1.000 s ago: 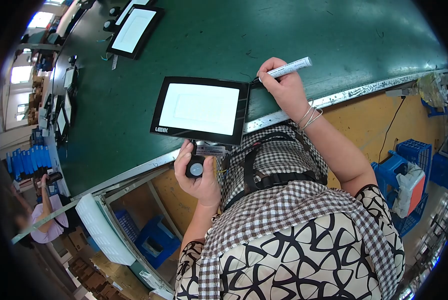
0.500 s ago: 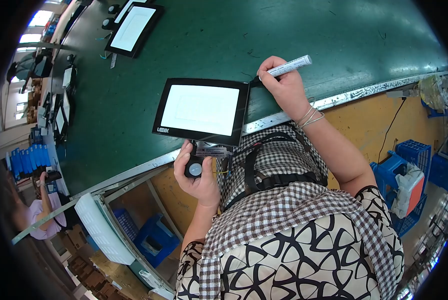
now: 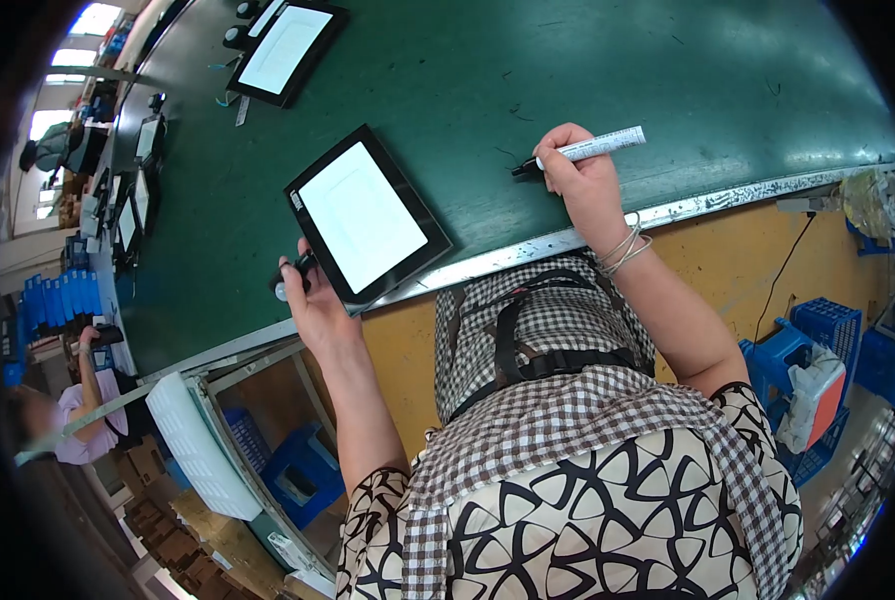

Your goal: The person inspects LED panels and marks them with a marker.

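Note:
My left hand [image 3: 320, 305] has its fingers wrapped round the black motion sensor of a floodlight [image 3: 368, 215]. The floodlight has a white panel in a black frame and is tilted over the near edge of the green table, its lettered corner toward the left. In my right hand [image 3: 583, 185] is a white marker pen [image 3: 608, 142], pinched between thumb and fingers, its dark tip pointing left close over the tabletop. A gap of green table shows between the pen tip and the floodlight.
Another floodlight [image 3: 286, 50] lies at the far left of the green table [image 3: 448, 70], with several more beyond its left edge. A person [image 3: 93, 415] works at the far left. Blue plastic stools [image 3: 778, 355] stand below on the right.
The floodlight has turned and moved left with my left hand, its lettered corner swinging upward. My right hand has shifted slightly right, and the pen tip has come away from the floodlight's frame.

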The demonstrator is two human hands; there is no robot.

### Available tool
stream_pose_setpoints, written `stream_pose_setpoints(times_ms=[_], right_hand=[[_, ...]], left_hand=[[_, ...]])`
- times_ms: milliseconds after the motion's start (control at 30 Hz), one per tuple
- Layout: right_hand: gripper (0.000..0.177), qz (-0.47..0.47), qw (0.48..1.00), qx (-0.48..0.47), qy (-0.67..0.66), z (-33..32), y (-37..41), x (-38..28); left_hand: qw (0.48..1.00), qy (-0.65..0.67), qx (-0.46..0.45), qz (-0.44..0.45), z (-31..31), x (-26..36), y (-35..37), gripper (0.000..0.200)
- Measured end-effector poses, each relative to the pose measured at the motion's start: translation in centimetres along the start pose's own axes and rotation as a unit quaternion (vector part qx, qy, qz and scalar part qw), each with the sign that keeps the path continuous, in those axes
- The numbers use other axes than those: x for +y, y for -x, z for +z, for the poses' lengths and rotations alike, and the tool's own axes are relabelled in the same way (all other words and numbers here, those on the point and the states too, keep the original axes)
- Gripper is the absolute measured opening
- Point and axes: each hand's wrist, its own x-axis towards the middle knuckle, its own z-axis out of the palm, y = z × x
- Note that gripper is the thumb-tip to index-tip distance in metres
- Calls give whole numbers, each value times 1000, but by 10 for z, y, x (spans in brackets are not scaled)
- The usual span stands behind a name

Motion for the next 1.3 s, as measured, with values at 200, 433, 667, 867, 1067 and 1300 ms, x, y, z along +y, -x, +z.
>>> stream_pose_setpoints(times_ms=[200,433,667,867,1067,1300], right_hand=[[6,20,998,-46,-34,14,12,1],[4,3,981,-182,61,27,33,-2],[4,-27,958,-223,180,31,31,-3],[8,-170,939,-194,229,37,29,7],[8,-149,935,-202,252,39,30,3],[7,-109,959,-167,200,39,31,5]], left_hand=[[995,-99,-25,-13,11,-3,-24,24],[967,-220,-92,86,40,1,-10,33],[960,-247,-99,90,56,0,-7,32],[961,-240,-108,89,52,2,-11,32],[960,-241,-109,91,53,1,-11,33],[960,-240,-112,89,54,0,-10,33]])
